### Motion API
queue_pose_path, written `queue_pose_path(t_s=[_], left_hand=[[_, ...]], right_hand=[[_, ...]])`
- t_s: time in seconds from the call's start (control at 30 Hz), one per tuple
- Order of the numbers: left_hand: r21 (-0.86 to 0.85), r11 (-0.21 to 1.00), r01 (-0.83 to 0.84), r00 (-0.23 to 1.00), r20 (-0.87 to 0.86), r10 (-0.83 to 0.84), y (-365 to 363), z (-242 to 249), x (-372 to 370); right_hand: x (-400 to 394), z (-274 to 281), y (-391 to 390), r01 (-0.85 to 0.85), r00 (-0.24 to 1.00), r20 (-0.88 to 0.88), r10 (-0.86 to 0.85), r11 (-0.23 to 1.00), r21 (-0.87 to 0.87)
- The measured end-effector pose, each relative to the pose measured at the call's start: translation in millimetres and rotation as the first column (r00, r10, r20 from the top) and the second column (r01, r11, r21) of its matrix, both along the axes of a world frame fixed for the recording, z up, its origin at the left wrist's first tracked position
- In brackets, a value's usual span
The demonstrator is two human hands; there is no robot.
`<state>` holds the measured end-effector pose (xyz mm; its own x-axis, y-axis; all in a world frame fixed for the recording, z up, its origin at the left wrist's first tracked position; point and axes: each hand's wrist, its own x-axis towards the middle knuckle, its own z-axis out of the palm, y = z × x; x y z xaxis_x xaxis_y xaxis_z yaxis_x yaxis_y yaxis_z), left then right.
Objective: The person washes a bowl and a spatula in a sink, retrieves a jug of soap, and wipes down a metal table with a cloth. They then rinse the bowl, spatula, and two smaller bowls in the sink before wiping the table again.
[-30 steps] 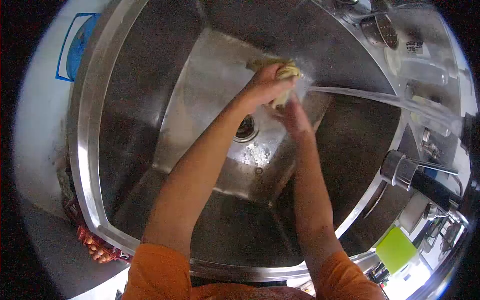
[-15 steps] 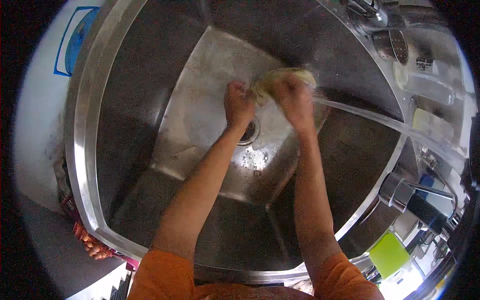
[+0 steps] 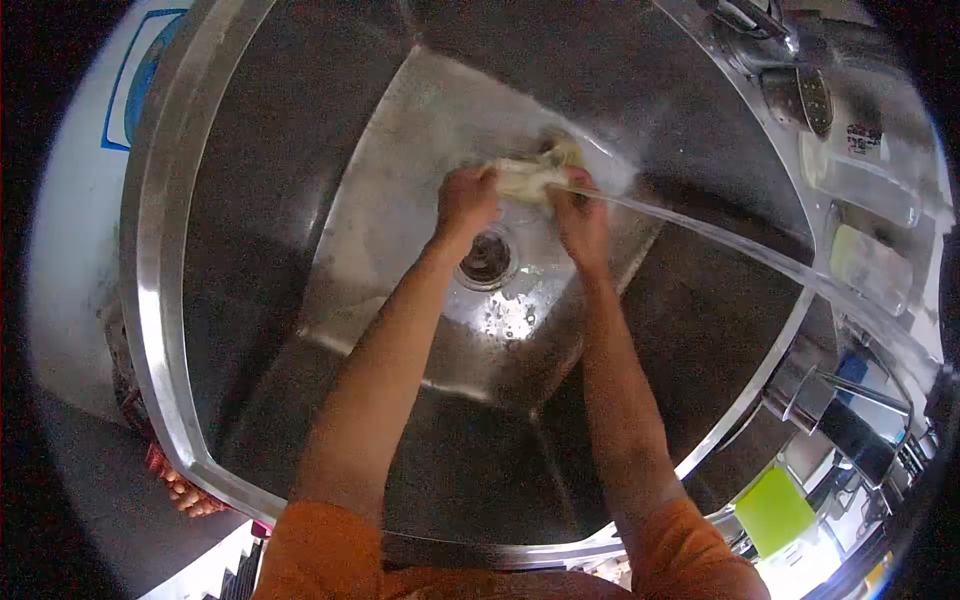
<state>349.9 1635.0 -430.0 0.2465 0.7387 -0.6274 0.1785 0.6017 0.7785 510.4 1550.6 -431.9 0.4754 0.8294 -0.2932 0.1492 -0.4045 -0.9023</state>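
A pale yellowish cloth point(image 3: 528, 180), blurred by motion, is stretched between my two hands over the metal sink point(image 3: 370, 240). My left hand point(image 3: 468, 205) is closed on its left end, and my right hand point(image 3: 580, 215) grips the right side. Part of the cloth sticks up above my right hand. From the right, a stream of water point(image 3: 720, 235) runs down onto the cloth near my right hand. The round drain point(image 3: 487, 258) shows just below the hands, with wet, shiny metal under it.
The sink's steel rim point(image 3: 150, 260) curves round the basin. Along the right side stand a perforated metal holder point(image 3: 800, 100), clear plastic containers point(image 3: 865, 185) and a metal piece with a handle point(image 3: 800, 385). A green board point(image 3: 775, 510) lies lower right, a red basket point(image 3: 185, 490) lower left.
My right hand has moved left and slightly down, bringing the cloth with it. The cloth is now drawn out between both hands, and more of the drain shows.
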Motion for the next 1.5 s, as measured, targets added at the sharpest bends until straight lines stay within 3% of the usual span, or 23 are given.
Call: queue_pose_path(t_s=[0.07,0.1,0.13,0.17,0.2,0.23,0.3,0.43,0.47,0.57,0.63,0.7,0.8,0.87,0.97,1.0,1.03,1.07,1.1,1.13,1.23,1.4,1.5], left_hand=[[-0.001,0.987,0.162,0.985,-0.063,-0.162,-8.7,-0.7,5.5],[-0.009,0.970,0.242,0.966,-0.095,-0.242,-16.0,-7.2,9.4],[0.285,0.847,0.449,0.844,-0.446,-0.297,-24.5,-18.4,15.9],[0.329,0.806,0.492,0.812,-0.507,-0.289,-30.2,-13.8,17.7],[0.364,0.758,0.540,0.775,-0.567,-0.280,-40.1,-5.4,15.4],[0.396,0.706,0.588,0.735,-0.626,-0.261,-43.8,1.7,13.2],[0.397,0.653,0.645,0.680,-0.689,-0.253,-42.7,-4.0,12.0],[0.613,0.460,0.642,0.684,-0.730,0.017,-51.6,-19.5,3.5],[0.663,0.404,0.630,0.691,-0.716,0.099,-49.7,-16.5,3.7],[0.452,0.496,0.741,0.612,-0.758,-0.224,-46.5,-6.8,-13.5],[0.494,0.445,0.747,0.598,-0.792,-0.126,-52.5,-16.0,-17.5],[0.447,0.450,0.773,0.565,-0.808,-0.167,-58.1,-12.2,-15.2],[0.369,0.476,0.798,0.531,-0.804,-0.267,-48.6,-5.5,-16.1],[0.483,0.431,0.763,0.591,-0.791,-0.160,-52.5,-18.7,-26.2],[0.448,0.415,0.791,0.542,-0.829,-0.139,-56.0,-18.2,-21.5],[0.356,0.461,0.813,0.519,-0.803,-0.294,-48.7,-1.2,-20.6],[0.417,0.457,0.786,0.558,-0.796,-0.234,-52.1,-10.6,-20.5],[0.478,0.446,0.757,0.596,-0.785,-0.171,-55.8,-28.8,-22.2],[0.534,0.431,0.728,0.630,-0.769,-0.111,-59.7,-39.7,-22.3],[0.499,0.428,0.753,0.608,-0.777,-0.163,-59.4,-32.1,-21.6],[0.408,0.445,0.797,0.551,-0.792,-0.261,-52.5,-7.1,-27.9],[0.562,0.407,0.721,0.635,-0.770,-0.062,-52.7,-23.9,-25.5],[0.365,0.510,0.779,0.560,-0.772,-0.302,-45.5,-11.9,-22.6]], right_hand=[[11.7,23.4,-23.1,0.249,0.943,-0.254,-0.213,0.961,0.121],[21.2,18.8,-29.0,0.291,0.946,-0.191,-0.264,0.948,0.132],[29.2,11.9,-33.1,0.329,0.941,-0.128,-0.312,0.933,0.149],[33.5,5.2,-35.6,0.368,0.930,-0.067,-0.362,0.915,0.167],[28.7,4.0,-27.3,0.248,0.888,0.374,-0.269,0.963,0.104],[23.7,3.3,-18.9,0.232,0.643,0.749,-0.160,0.973,0.009],[24.0,-8.3,-8.8,0.012,0.520,0.853,0.041,0.998,-0.056],[4.6,14.1,-4.4,0.054,0.778,0.624,-0.077,0.997,0.056],[6.8,10.6,-3.3,0.024,0.753,0.658,-0.024,1.000,0.010],[30.1,-7.1,-4.8,-0.048,0.656,0.742,0.138,0.989,-0.142],[34.9,-26.8,-5.8,-0.102,0.598,0.760,0.254,0.965,-0.243],[48.7,-39.0,-20.1,-0.152,0.717,0.644,0.267,0.961,-0.230],[77.6,-98.4,-46.4,-0.151,0.983,0.107,0.147,0.988,0.028],[81.4,-143.8,-57.1,-0.055,0.941,-0.319,0.114,0.980,0.190],[46.6,-66.5,-26.5,-0.035,0.871,-0.478,0.108,0.986,0.160],[19.0,-54.9,-21.0,0.088,0.966,-0.249,-0.071,0.994,0.058],[22.4,-79.7,-32.9,-0.196,0.971,0.139,0.195,0.981,-0.004],[26.5,-105.3,-45.2,-0.370,0.648,0.640,0.413,0.905,-0.210],[31.3,-132.3,-58.2,-0.389,0.241,0.876,0.419,0.868,-0.308],[47.3,-153.6,-64.7,-0.402,0.191,0.891,0.413,0.861,-0.313],[81.3,-100.4,-23.8,-0.326,0.689,0.647,0.326,0.937,-0.125],[10.5,-112.0,-46.3,-0.286,0.387,0.852,0.353,0.924,-0.253],[62.6,-104.2,-23.3,-0.271,0.653,0.692,0.308,0.948,-0.167]])
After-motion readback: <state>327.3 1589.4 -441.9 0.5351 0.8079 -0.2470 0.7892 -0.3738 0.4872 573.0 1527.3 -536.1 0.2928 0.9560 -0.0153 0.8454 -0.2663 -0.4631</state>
